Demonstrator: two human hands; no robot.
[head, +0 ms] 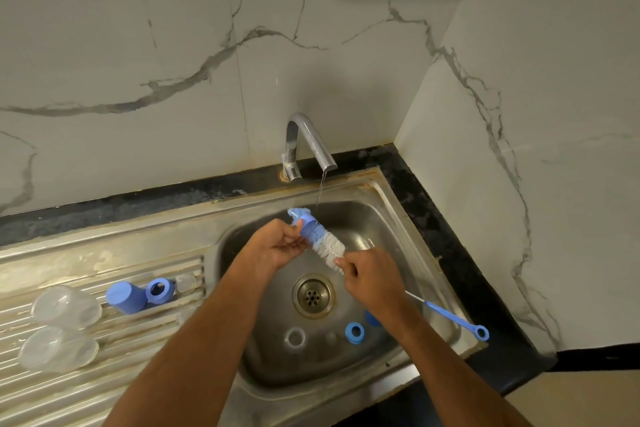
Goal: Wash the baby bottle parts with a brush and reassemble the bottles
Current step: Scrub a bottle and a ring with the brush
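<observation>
Over the sink, under the tap's thin stream, the left hand pinches a blue collar ring threaded on the bottle brush. At four o'clock from it, the right hand grips the brush's wire stem.

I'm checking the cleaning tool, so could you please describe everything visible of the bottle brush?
The bottle brush has a white and blue bristle head, a thin wire shaft and a blue plastic handle ending in a loop. It slants over the sink, head beside the tap stream. The left hand holds the head; the right hand grips the shaft.
</observation>
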